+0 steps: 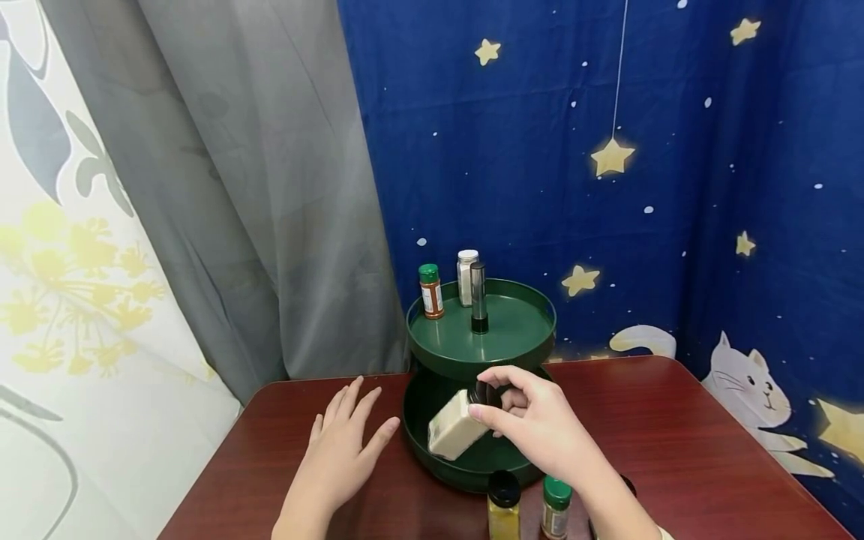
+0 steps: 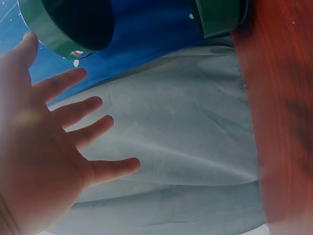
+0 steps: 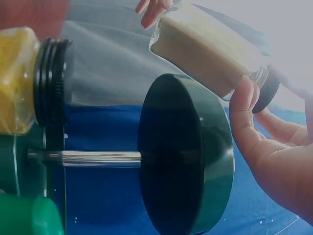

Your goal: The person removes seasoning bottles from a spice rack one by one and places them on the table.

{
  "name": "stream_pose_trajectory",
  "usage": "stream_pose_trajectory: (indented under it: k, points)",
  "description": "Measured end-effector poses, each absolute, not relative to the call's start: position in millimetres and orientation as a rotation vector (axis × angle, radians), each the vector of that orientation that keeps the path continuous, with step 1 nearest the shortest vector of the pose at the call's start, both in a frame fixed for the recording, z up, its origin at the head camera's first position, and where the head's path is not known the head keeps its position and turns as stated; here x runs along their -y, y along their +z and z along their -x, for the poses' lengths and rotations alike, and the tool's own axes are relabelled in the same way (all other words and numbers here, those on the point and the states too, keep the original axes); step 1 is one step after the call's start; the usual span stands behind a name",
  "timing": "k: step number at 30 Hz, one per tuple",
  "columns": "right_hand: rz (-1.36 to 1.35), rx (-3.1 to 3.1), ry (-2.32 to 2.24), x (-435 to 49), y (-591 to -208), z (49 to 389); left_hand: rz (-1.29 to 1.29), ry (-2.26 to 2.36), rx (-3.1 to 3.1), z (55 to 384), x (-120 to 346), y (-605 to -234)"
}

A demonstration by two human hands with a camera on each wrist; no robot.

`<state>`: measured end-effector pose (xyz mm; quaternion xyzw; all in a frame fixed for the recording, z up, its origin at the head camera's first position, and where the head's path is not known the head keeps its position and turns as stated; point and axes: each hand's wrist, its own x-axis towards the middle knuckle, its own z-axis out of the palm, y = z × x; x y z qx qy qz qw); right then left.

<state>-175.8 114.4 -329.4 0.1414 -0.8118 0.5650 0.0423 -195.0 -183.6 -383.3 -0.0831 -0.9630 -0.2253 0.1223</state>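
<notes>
My right hand (image 1: 523,409) pinched the square jar (image 1: 454,429) at its black lid (image 3: 269,90), thumb on the near side by the neck and fingers round behind, while my left hand (image 1: 340,442) held nothing, its fingers spread, between the stand and the counter's left edge. The jar hung tilted in the air before the two-tier stand, its base towards the counter's left edge and its lid towards the right one

It looked packed with pale powder nearly to the neck, so I judged it fairly heavy for its size, the weight sitting well away from my grip. The walls were stiff and clear, glass or hard plastic, I couldn't tell which; I treated them as slippery and breakable. The ribbed lid gave good purchase, but a lid can twist, so the surer hold seemed to be across the flat sides, with a palm under the base

Just beyond were the lower tray (image 1: 432,469) and the upper tray (image 1: 513,330), nearer the counter's far edge. On the side away from that edge stood a yellow jar (image 1: 504,519) and a green-capped bottle (image 1: 556,511), near my right forearm
</notes>
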Motion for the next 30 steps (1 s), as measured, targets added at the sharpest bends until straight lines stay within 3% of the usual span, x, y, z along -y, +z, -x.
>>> stream_pose_trajectory:
  k: [30]
  points:
    - [-0.405,2.480,1.681,-120.9,-329.0,163.2,0.286,-0.608,2.834,192.0,188.8,-377.0]
